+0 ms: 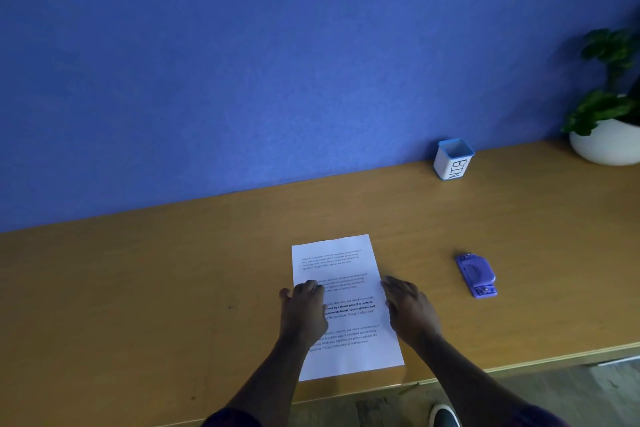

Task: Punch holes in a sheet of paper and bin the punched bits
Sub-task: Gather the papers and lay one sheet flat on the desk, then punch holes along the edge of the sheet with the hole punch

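A white printed sheet of paper (341,267) lies flat on the wooden desk (173,288) near its front edge. My left hand (304,308) rests palm down on the sheet's left side, fingers relaxed. My right hand (408,308) lies flat at the sheet's right edge, fingers straight, holding nothing. A purple hole punch (477,274) sits on the desk to the right of the paper, apart from both hands. A small white cup with a blue rim, marked BIN (453,160), stands at the back by the wall.
A blue wall (277,62) runs behind the desk. A potted plant in a white round pot (606,146) stands at the far right. The desk's front edge runs diagonally at lower right, with the floor and a shoe (445,415) below it.
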Motion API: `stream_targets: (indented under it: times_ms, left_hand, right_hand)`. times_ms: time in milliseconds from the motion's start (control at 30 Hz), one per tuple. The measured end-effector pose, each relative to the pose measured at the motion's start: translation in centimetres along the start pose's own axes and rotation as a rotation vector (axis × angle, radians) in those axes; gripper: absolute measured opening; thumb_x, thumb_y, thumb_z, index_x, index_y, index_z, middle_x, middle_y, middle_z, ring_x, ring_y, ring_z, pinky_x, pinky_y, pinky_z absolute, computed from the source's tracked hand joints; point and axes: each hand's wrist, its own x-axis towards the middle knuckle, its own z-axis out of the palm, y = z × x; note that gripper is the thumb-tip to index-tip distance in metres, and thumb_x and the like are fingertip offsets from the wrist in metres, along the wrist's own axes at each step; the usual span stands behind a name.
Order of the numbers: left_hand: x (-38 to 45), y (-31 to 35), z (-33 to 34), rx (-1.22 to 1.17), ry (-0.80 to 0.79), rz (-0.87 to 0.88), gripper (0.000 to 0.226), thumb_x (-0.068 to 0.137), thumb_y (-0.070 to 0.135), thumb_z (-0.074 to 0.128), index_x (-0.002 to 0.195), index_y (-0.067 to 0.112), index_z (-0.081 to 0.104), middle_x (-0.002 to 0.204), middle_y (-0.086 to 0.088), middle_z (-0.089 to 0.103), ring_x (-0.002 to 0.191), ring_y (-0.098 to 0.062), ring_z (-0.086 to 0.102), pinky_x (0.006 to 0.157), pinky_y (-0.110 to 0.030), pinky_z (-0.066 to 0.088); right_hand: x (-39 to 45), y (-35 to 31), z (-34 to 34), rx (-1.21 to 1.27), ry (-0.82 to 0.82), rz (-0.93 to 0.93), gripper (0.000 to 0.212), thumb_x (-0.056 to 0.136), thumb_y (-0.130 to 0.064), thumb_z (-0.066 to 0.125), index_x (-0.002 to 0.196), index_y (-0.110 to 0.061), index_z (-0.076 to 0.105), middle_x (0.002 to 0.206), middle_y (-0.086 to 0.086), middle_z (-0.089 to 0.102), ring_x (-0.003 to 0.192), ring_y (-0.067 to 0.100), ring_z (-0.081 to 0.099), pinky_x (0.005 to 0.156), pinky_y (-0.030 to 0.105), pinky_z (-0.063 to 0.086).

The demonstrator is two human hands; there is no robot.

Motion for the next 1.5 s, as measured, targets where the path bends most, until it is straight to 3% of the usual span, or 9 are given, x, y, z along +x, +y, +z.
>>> stream_targets:
  times_ms: [167, 267, 400, 467, 733, 900, 1067, 1300, 1500]
  left_hand:
    - [2.2, 3.9, -1.5, -0.058, 0.054, 0.175, 0.034, 0.098, 0.025, 0.054, 0.132, 0.02, 0.056, 0.135, 0.005, 0.058, 0.127, -0.019, 0.053, 0.106, -0.04, 0.035]
    - [3.9, 6.6, -1.8, -0.054, 0.067, 0.253, 0.036, 0.094, 0.027, 0.063, 0.129, 0.018, 0.06, 0.131, 0.003, 0.063, 0.121, -0.022, 0.059, 0.1, -0.042, 0.042]
    - [6.0, 10.1, -2.0, -0.03, 0.112, 0.367, 0.022, 0.086, 0.024, 0.067, 0.106, 0.016, 0.064, 0.108, -0.001, 0.068, 0.102, -0.027, 0.066, 0.081, -0.041, 0.048]
    - [7.0, 11.8, -2.1, -0.023, 0.105, 0.408, 0.022, 0.084, 0.025, 0.067, 0.102, 0.016, 0.061, 0.105, -0.003, 0.067, 0.1, -0.03, 0.065, 0.078, -0.041, 0.047]
    - [10.4, 18.0, -1.5, 0.008, -0.026, 0.487, 0.059, 0.085, 0.035, 0.071, 0.136, 0.014, 0.051, 0.139, -0.004, 0.058, 0.126, -0.029, 0.055, 0.099, -0.046, 0.044]
    - [11.7, 20.9, -0.5, 0.014, -0.084, 0.481, 0.081, 0.082, 0.039, 0.077, 0.149, 0.013, 0.04, 0.152, -0.004, 0.047, 0.134, -0.029, 0.05, 0.105, -0.046, 0.041]
    - [12.8, 22.7, 1.0, -0.019, -0.135, 0.458, 0.098, 0.079, 0.039, 0.081, 0.157, 0.013, 0.028, 0.162, -0.004, 0.035, 0.141, -0.028, 0.043, 0.11, -0.046, 0.04]
    - [14.0, 23.9, 2.8, -0.06, -0.164, 0.43, 0.109, 0.072, 0.043, 0.086, 0.159, 0.016, 0.025, 0.163, -0.003, 0.035, 0.144, -0.026, 0.04, 0.111, -0.045, 0.039]
    - [14.2, 24.7, 3.5, -0.093, -0.133, 0.437, 0.103, 0.07, 0.046, 0.087, 0.155, 0.02, 0.035, 0.157, 0.002, 0.044, 0.141, -0.025, 0.041, 0.112, -0.045, 0.039]
  right_hand:
    - [-1.1, 1.7, -1.6, -0.055, 0.234, 0.061, 0.033, 0.075, -0.004, 0.073, 0.106, -0.015, 0.072, 0.103, 0.001, 0.072, 0.092, 0.027, 0.067, 0.07, 0.036, 0.054]
    - [-1.6, 3.1, -2.8, -0.04, 0.33, 0.151, 0.024, 0.076, -0.004, 0.075, 0.098, -0.013, 0.074, 0.092, 0.004, 0.071, 0.081, 0.03, 0.067, 0.065, 0.036, 0.053]
    - [-2.2, 5.3, -4.0, 0.048, 0.381, 0.327, 0.011, 0.078, -0.007, 0.074, 0.084, -0.017, 0.072, 0.082, 0.006, 0.07, 0.071, 0.035, 0.067, 0.056, 0.035, 0.05]
    - [-2.5, 6.4, -4.5, 0.09, 0.386, 0.439, 0.008, 0.081, -0.014, 0.073, 0.083, -0.021, 0.071, 0.083, 0.006, 0.071, 0.071, 0.036, 0.067, 0.054, 0.035, 0.051]
    - [-2.8, 11.0, -6.0, 0.254, 0.512, 0.684, 0.011, 0.088, -0.021, 0.065, 0.097, -0.019, 0.07, 0.097, 0.011, 0.072, 0.08, 0.036, 0.068, 0.063, 0.037, 0.049]
    - [-2.2, 13.5, -6.0, 0.357, 0.521, 0.654, 0.047, 0.079, -0.03, 0.079, 0.119, -0.014, 0.062, 0.114, 0.009, 0.065, 0.087, 0.03, 0.069, 0.073, 0.038, 0.055]
    - [-1.0, 14.8, -5.9, 0.348, 0.458, 0.64, 0.061, 0.077, -0.04, 0.077, 0.13, -0.015, 0.058, 0.124, 0.004, 0.061, 0.102, 0.026, 0.067, 0.081, 0.04, 0.056]
    - [0.1, 15.7, -5.4, 0.31, 0.424, 0.634, 0.041, 0.078, -0.039, 0.073, 0.115, -0.021, 0.067, 0.113, 0.004, 0.066, 0.094, 0.027, 0.069, 0.078, 0.039, 0.057]
    - [0.7, 16.5, -5.3, 0.349, 0.408, 0.625, 0.025, 0.083, -0.034, 0.069, 0.104, -0.019, 0.071, 0.103, 0.003, 0.067, 0.09, 0.027, 0.063, 0.078, 0.038, 0.054]
